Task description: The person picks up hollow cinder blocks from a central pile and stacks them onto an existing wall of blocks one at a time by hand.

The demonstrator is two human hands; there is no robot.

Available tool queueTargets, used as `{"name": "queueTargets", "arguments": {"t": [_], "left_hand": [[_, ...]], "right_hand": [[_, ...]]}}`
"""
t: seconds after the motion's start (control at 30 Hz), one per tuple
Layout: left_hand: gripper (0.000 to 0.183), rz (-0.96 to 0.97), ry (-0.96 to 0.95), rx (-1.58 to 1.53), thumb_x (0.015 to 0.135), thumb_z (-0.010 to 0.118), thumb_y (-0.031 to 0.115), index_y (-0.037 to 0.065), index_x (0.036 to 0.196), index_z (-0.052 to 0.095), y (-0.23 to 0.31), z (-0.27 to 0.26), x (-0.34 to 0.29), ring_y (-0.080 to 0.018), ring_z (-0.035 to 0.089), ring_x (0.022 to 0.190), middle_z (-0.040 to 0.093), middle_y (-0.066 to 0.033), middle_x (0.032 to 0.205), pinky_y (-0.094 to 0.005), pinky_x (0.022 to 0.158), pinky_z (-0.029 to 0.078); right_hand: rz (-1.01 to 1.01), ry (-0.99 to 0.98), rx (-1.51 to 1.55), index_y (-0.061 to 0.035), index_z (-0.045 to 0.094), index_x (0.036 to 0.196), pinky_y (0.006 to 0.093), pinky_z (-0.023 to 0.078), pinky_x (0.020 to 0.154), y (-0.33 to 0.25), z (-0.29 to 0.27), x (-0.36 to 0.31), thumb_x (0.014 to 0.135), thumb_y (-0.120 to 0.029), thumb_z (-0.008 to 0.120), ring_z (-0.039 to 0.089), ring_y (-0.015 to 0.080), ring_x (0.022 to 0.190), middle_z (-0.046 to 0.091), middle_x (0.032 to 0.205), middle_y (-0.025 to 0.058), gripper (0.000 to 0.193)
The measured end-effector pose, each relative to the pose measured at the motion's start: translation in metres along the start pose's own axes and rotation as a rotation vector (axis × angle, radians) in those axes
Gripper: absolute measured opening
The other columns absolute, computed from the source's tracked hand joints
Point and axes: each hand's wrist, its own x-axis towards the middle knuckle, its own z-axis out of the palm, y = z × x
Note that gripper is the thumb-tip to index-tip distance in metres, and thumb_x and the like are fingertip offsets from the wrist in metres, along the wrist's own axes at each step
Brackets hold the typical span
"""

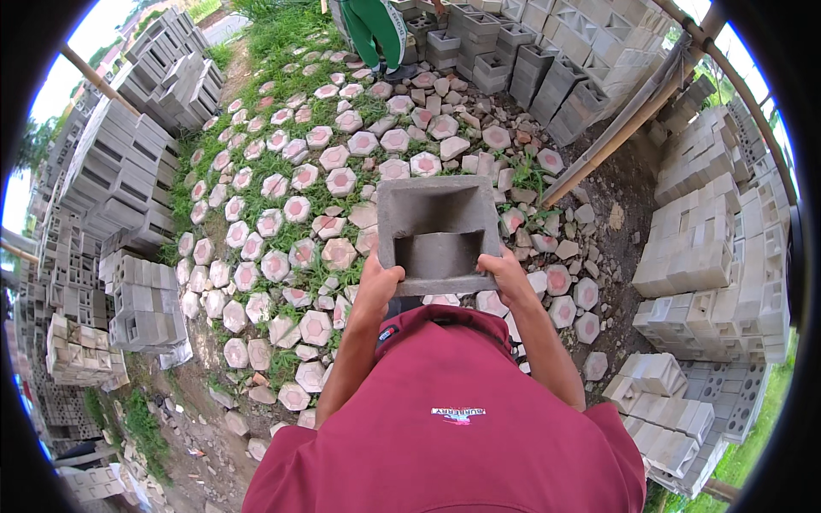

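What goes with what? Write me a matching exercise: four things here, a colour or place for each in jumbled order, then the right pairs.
Things:
1. block
2. shirt
3. trousers
4. six-sided stones

Colours or places:
A. green
B. pale, with pinkish centres
C. between left hand and right hand
D. dark red

Pairs: 1-C, 2-D, 3-A, 4-B

Grassy ground [278, 17], hexagonal pavers [340, 181], stacked blocks [684, 252]

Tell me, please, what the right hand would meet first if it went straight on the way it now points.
The right hand would most likely meet the hollow block first; it holds the block's right side, pointing up and inward across it. Depth beyond that is unclear.
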Motion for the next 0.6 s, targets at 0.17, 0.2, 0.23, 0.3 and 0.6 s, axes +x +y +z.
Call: {"name": "queueTargets", "arguments": {"t": [0.17,0.2,0.23,0.3,0.6], "left_hand": [[0.060,-0.021,-0.042,0.083,0.067,0.050,-0.009,-0.003,0.127,0.049,0.004,0.000,0.065,-0.0179,0.056,0.096,0.059,-0.0078,0.106,-0.0276,0.083,0.044],[0.060,-0.025,-0.065,0.088,0.067,0.050,-0.009,-0.003,0.127,0.049,0.006,0.002,0.081,-0.0179,0.056,0.096,0.059,-0.0078,0.106,-0.0276,0.083,0.044],[0.060,-0.029,-0.082,0.100,0.067,0.050,-0.009,-0.002,0.127,0.049,0.009,0.003,0.097,-0.0179,0.056,0.095,0.059,-0.0077,0.105,-0.0276,0.082,0.044],[0.059,-0.035,-0.122,0.117,0.068,0.050,-0.009,-0.002,0.127,0.050,0.013,0.004,0.134,-0.0178,0.056,0.094,0.059,-0.0076,0.105,-0.0276,0.081,0.044],[0.062,-0.019,-0.315,0.125,0.068,0.049,-0.009,-0.002,0.129,0.047,0.076,-0.009,0.300,-0.0188,0.056,0.095,0.058,-0.0086,0.107,-0.0281,0.081,0.045]], "right_hand": [[0.033,0.048,0.040,0.0008,0.055,0.099,0.0278,0.044,0.069,-0.019,0.001,0.041,0.075,-0.011,0.061,0.054,0.0139,0.073,0.058,0.081,0.0047,0.027],[0.039,0.079,0.011,0.0007,0.055,0.098,0.0282,0.044,0.068,-0.023,0.000,0.051,0.075,-0.011,0.061,0.054,0.0139,0.073,0.058,0.081,0.0048,0.026],[0.033,0.099,0.020,0.0007,0.055,0.098,0.0282,0.044,0.068,-0.025,0.000,0.063,0.075,-0.011,0.061,0.054,0.0139,0.073,0.058,0.081,0.0048,0.026],[0.036,0.148,0.070,0.0003,0.056,0.096,0.0288,0.044,0.068,-0.029,-0.002,0.091,0.076,-0.012,0.061,0.054,0.0142,0.073,0.058,0.081,0.0048,0.025],[-0.002,0.307,0.131,0.0024,0.057,0.100,0.0292,0.043,0.074,-0.074,0.031,0.219,0.074,-0.013,0.065,0.055,0.0156,0.079,0.059,0.085,0.0059,0.032]]}}
